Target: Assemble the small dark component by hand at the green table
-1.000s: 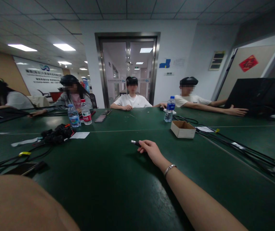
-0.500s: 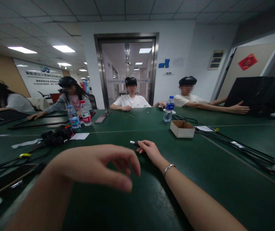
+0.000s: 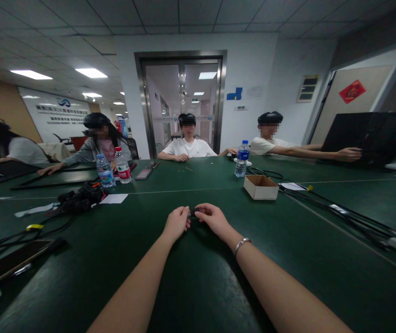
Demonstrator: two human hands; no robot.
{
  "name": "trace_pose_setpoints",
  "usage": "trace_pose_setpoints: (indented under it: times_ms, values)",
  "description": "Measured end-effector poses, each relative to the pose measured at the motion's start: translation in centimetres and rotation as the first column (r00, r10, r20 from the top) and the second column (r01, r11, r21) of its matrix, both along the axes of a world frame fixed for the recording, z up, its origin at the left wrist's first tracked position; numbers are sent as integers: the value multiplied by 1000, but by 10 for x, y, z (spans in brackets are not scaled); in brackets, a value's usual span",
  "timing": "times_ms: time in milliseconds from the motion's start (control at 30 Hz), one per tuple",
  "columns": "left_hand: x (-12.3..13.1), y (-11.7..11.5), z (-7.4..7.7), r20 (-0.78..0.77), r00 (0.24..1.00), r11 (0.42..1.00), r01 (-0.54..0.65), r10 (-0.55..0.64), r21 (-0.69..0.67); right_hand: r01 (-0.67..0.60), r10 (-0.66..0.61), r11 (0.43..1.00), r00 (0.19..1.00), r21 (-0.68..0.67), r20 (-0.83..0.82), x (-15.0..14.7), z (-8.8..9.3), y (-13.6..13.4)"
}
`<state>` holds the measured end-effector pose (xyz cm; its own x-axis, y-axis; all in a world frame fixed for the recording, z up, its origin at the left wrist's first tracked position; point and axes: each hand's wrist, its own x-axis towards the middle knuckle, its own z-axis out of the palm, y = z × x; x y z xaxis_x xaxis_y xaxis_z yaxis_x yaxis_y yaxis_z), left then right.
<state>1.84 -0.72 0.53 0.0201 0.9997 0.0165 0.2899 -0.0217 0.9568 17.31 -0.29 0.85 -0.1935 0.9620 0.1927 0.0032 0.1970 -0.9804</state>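
**Dark little cylinder pinched between two hands**

Green and matte, the table (image 3: pixel 198 277) runs broad and smooth under both bare forearms, with a faint sheen where the ceiling lights catch it. At its middle the left hand (image 3: pixel 177 223) and right hand (image 3: pixel 214 219) meet fingertip to fingertip, each one closed on an end of a small dark cylindrical object (image 3: pixel 194 212), slim and hard-looking. Only a short stretch of it shows between the fingers, so its make cannot be told. It sits just above the tabletop, near the seam line that crosses the table. A thin metal bracelet (image 3: pixel 240 243) rings the right wrist.

Beyond the hands, to the right, stands a shallow open cardboard box (image 3: pixel 261 187), square-cornered and plain brown. Behind it rises a clear plastic water bottle (image 3: pixel 241 159) with a blue label. Black cables (image 3: pixel 339 210) trail away from the box toward the right edge. On the left lies a knobbly black bundle of gear (image 3: pixel 80 197) beside a flat white paper slip (image 3: pixel 114 199), with two more clear bottles (image 3: pixel 113 168) behind them. Other people sit along the far side, arms resting on the table.
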Motion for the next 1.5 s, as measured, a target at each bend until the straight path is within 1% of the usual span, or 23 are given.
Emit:
trace_pose_setpoints:
  times_ms: [67,267,467,667,933,1067,1200,1367,1500]
  values:
    - [-1,-2,-2,-26,999,997,39,-38,67,7,-7,1000,1000,7,12,0,0,1]
    - [0,-2,-2,108,991,979,60,-82,194,50,-50,999,998,-6,31,1,3,0]
    - [-2,-1,-1,131,987,980,63,-89,187,65,-63,997,997,-28,51,1,5,-2]
    - [-1,0,-4,135,989,989,35,-55,144,69,-68,997,997,-33,44,1,4,-2]
    - [-1,-2,-2,131,990,977,31,-60,212,69,-68,997,997,-36,23,0,1,1]
    - [-1,-3,-1,137,989,977,22,-53,214,63,-62,998,998,-32,24,0,-1,2]
    - [-1,-4,1,111,993,975,23,-49,222,61,-59,997,997,-37,41,1,0,1]
    - [-2,-5,2,83,995,971,35,-57,238,64,-63,997,998,-51,16,0,2,0]
    - [-2,-5,3,53,998,971,26,-40,239,65,-64,996,998,-53,27,-1,4,-2]
